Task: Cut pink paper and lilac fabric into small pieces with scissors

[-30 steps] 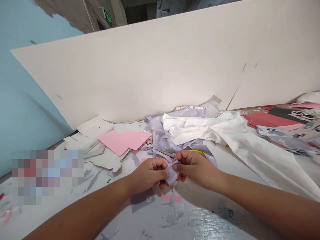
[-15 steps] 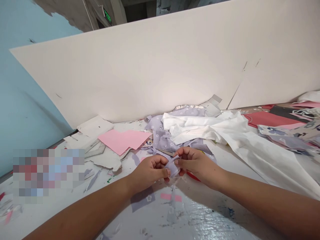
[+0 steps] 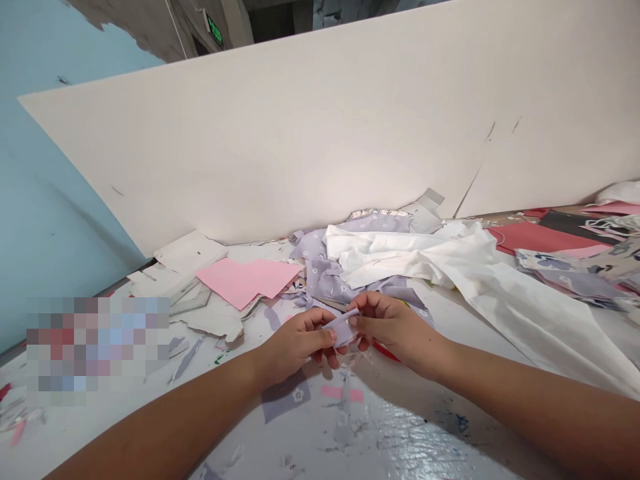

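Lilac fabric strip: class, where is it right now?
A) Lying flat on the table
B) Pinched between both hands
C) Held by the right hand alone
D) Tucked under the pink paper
B: the lilac fabric strip is gripped at one end by the left hand and at the other by the right hand, above the table.

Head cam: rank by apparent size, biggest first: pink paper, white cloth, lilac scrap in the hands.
1. White cloth, bunched but clearly the largest
2. Pink paper sheet
3. Lilac fabric scrap, smallest even though it is nearest the camera
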`<state>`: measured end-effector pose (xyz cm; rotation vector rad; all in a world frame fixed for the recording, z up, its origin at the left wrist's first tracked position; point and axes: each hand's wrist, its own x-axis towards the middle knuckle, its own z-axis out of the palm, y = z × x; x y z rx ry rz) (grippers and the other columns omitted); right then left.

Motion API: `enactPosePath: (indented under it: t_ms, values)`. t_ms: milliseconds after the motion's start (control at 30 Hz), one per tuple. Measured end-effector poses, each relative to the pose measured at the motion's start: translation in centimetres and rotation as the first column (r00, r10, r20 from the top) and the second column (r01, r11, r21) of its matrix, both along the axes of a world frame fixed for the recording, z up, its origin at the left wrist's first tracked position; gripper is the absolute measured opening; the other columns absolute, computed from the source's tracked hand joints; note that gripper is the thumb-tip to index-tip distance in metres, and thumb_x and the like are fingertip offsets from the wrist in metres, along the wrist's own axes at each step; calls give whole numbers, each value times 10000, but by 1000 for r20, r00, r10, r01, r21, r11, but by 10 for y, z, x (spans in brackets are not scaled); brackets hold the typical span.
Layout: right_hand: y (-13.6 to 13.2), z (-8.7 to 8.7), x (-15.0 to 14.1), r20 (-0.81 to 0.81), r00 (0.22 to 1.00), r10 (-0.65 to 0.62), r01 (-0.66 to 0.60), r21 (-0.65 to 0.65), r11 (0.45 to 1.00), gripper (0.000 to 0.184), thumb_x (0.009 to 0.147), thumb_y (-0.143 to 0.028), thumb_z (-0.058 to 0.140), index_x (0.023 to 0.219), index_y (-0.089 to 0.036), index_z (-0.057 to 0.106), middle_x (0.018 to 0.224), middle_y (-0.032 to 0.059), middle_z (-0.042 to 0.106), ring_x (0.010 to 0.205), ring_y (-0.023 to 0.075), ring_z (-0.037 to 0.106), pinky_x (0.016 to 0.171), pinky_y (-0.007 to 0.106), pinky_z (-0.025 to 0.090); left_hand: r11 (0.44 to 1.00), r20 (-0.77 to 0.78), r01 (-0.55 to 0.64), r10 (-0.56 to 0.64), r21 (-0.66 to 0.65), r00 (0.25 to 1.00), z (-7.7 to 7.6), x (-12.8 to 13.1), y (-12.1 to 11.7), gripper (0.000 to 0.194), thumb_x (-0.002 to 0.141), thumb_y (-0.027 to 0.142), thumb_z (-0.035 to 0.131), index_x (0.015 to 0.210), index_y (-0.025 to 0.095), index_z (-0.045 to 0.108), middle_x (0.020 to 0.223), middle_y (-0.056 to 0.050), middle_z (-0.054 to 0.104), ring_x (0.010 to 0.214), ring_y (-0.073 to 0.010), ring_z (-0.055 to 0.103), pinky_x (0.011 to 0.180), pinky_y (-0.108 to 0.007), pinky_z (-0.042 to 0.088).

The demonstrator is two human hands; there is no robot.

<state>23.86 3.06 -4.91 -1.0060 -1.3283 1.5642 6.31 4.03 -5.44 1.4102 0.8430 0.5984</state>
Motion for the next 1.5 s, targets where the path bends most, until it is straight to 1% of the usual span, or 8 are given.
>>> enactPosePath:
  t_ms: [200,367,533,733,900,1067,1233,1500]
  values:
    - [3,-3,1,48,996,-71,71,11,997,153,635,-187,590,758,-174,500,642,-41,555,521,74,522,536,224,408,986,-62,-132,139,101,988,2,4,-2,129,744,266,524,770,139,527,600,-12,579,531,-103,549,536,-230,422]
    - [1,-1,1,81,990,-119,118,13,993,185,618,-166,600,786,-176,524,707,-39,557,562,70,523,579,223,402,966,-65,-186,200,181,978,-2,4,-2,140,733,274,540,788,150,574,633,-10,583,619,-114,558,618,-246,459]
    - [-2,1,-1,49,997,-53,57,-75,996,198,674,-269,607,833,-164,551,778,-2,575,658,102,571,635,237,428,957,-34,-191,203,217,979,-3,5,-5,189,722,272,545,868,163,596,691,-8,583,691,-139,571,665,-268,470]
    - [2,0,-1,68,997,-21,26,-70,997,186,663,-297,624,744,-139,571,686,11,589,595,95,550,600,229,435,888,-146,-181,264,423,953,1,5,-6,165,717,237,536,822,165,641,651,-8,570,611,-114,502,578,-226,409]
    - [5,-3,3,198,980,-28,18,51,999,192,654,-303,618,761,-146,587,677,2,590,562,96,528,573,233,431,945,-67,-215,238,246,969,-3,3,1,209,691,236,570,873,153,630,663,-13,560,650,-130,528,610,-255,437]
    - [6,-5,5,293,954,-57,22,122,992,159,694,-316,562,756,-173,589,683,-8,573,597,112,525,579,243,452,984,-2,-165,165,74,986,-6,0,5,244,643,242,638,862,140,606,628,-6,563,652,-148,573,662,-315,473]
    - [3,-3,6,373,928,-20,-59,200,978,126,715,-285,527,701,-180,596,578,-25,538,530,98,487,524,215,421,994,-78,-65,72,93,994,-3,0,1,246,703,326,591,862,138,588,693,-21,585,666,-147,605,642,-270,464]
    - [3,-1,7,460,888,-26,-119,283,952,125,731,-266,505,710,-186,600,596,-15,548,544,105,504,525,215,419,989,-120,-41,58,144,991,0,1,0,280,732,391,549,778,115,577,611,-24,587,594,-137,605,578,-236,431]
